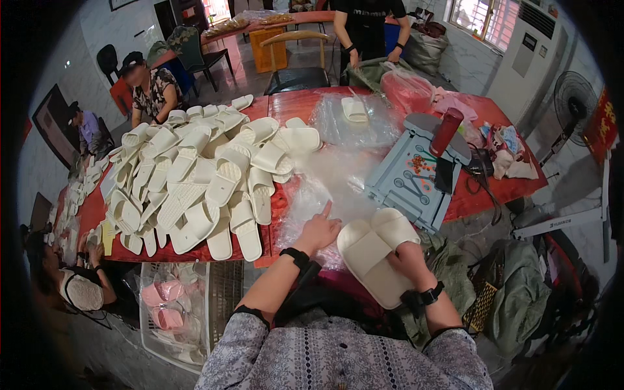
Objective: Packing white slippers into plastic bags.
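My right hand (408, 259) grips a pair of cream slide slippers (376, 246) stacked side by side at the near table edge. My left hand (317, 231) rests on a pile of clear plastic bags (325, 188), index finger stretched out. A large heap of loose cream slippers (201, 175) covers the red table (494, 188) to the left.
A grey folding step stool (409, 175) lies on the table with a red cup (446, 130) and scissors. A basket of pink slippers (170, 305) stands below left. Other people sit at the left and one stands at the far end. A fan (574, 101) stands right.
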Available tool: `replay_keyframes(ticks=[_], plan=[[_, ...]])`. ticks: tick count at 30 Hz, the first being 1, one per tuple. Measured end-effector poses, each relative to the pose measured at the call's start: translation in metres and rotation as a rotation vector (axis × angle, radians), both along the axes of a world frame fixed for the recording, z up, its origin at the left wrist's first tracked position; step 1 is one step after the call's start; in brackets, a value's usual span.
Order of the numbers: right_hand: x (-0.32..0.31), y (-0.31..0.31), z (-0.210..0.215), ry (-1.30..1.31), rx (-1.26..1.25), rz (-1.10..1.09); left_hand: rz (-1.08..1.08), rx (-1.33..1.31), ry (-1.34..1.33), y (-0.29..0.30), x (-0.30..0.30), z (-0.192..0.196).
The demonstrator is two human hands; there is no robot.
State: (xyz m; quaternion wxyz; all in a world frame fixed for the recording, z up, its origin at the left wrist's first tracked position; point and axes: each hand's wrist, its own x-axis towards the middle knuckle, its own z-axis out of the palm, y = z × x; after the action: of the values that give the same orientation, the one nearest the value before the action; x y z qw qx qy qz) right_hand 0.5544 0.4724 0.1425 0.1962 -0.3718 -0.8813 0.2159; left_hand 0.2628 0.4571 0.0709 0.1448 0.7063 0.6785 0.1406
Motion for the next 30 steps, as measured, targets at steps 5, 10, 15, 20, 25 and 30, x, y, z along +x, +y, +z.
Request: replay_keyframes(ticks=[5,10,15,20,25,30], plan=[[-0.014,-0.004,0.021,0.083,-0.192,0.047,-0.127,-0.154,0.011,0.019,0.013,0.043],[-0.066,-0.007,0.024,0.457,-0.466,0.35,-0.056,-0.197,-0.548,0.057,0.041,0.045],[-0.115,0.002,0.003,0.466,-0.114,0.49,-0.093,-0.052,-0.821,0.058,0.03,-0.017],[-0.119,0.044,-0.054,0.086,-0.092,0.032,-0.107,0.064,-1.102,0.001,-0.004,-0.097],[-0.077,0.086,-0.074,0.022,-0.083,-0.31,-0.235,-0.219,-0.122,-0.014,0.007,-0.003],[-0.052,0.077,-0.078,-0.067,-0.101,-0.154,-0.39,-0.097,0.198,-0.003,-0.022,-0.012]])
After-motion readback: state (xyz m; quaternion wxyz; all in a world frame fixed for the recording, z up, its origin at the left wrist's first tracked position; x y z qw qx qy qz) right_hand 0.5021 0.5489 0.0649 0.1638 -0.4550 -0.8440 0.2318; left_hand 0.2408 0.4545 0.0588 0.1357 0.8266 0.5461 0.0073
